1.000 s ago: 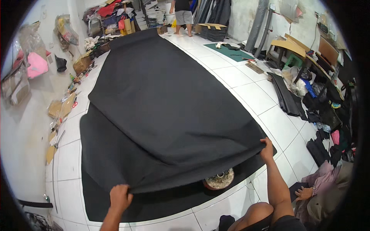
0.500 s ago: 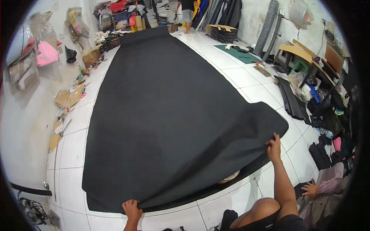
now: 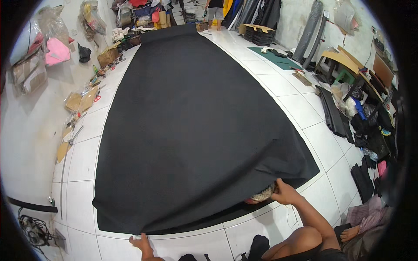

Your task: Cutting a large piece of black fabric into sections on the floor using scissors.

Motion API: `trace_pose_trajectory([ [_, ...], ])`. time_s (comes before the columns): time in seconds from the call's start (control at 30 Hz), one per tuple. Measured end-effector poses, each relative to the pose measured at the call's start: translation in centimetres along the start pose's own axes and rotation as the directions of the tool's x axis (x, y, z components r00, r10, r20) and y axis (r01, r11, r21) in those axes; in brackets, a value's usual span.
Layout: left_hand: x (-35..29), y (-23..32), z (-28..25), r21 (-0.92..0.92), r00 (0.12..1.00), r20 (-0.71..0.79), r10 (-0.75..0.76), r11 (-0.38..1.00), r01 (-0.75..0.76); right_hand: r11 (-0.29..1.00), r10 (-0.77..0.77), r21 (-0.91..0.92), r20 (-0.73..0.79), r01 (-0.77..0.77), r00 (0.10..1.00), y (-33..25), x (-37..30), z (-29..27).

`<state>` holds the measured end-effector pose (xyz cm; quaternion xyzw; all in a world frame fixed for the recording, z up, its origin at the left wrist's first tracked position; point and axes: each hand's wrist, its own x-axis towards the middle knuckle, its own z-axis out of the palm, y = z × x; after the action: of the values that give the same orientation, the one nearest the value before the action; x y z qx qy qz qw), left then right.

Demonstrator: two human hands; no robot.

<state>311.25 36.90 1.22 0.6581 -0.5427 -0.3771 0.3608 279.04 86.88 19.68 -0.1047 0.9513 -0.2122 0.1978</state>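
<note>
A large sheet of black fabric (image 3: 196,117) stretches away from me over the floor, with a second black layer showing under its near edge. My left hand (image 3: 142,246) is at the near left edge, its fingers closed on the fabric where a long fold starts. At the near right, my right hand (image 3: 285,194) curls against a rounded, mottled object (image 3: 262,195) that sticks out from beneath the raised edge. Its thumb touches that object's side, and the fingertips are partly lost against the fabric. The object's kind is unclear, as the sheet covers its top.
White floor tiles (image 3: 257,222) surround the fabric. A seated person's draped clothing (image 3: 370,217) is close at my right. Another person (image 3: 215,13) stands at the back. A green cutting mat (image 3: 276,58) lies far right, beside black rolls and a cluttered bench. Tools and scraps line the left wall.
My right hand has left the fabric's right edge and moved left to the rounded object. The right corner has dropped flatter, and more of the object shows. My left hand stays at the near edge.
</note>
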Motion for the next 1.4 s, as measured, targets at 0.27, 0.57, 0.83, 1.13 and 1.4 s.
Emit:
trace_pose_trajectory([
  [0.27, -2.9, 4.2, 0.8, -0.186, 0.45, 0.834, -0.318, 0.606, 0.773, 0.897, -0.196, -0.407, -0.01, 0.175, 0.981, -4.0, 3.5, 1.9],
  [0.57, 2.8, -0.4, 5.5, -0.372, 0.721, 0.652, -0.236, 0.729, 0.575, 0.823, -0.523, -0.359, -0.175, 0.44, 0.834, -2.8, 1.9, 3.4],
  [0.83, 3.7, -3.6, 4.4, -0.229, 0.601, 0.757, -0.258, 0.756, 0.613, 0.759, -0.646, -0.098, 0.002, 0.643, 0.763, -4.1, -4.2, 6.9],
  [1.13, 2.9, -5.0, 3.3, -0.18, 0.597, 0.747, -0.291, 0.776, 0.604, 0.703, -0.655, 0.019, 0.405, 0.711, 0.638, -5.8, -8.0, 10.9],
  [1.4, 6.0, -4.7, 3.3, -0.21, 0.521, 0.812, -0.262, 0.701, 0.681, 0.826, -0.245, 0.562, 0.43, -0.045, 0.869, -2.8, -0.9, 8.9],
])
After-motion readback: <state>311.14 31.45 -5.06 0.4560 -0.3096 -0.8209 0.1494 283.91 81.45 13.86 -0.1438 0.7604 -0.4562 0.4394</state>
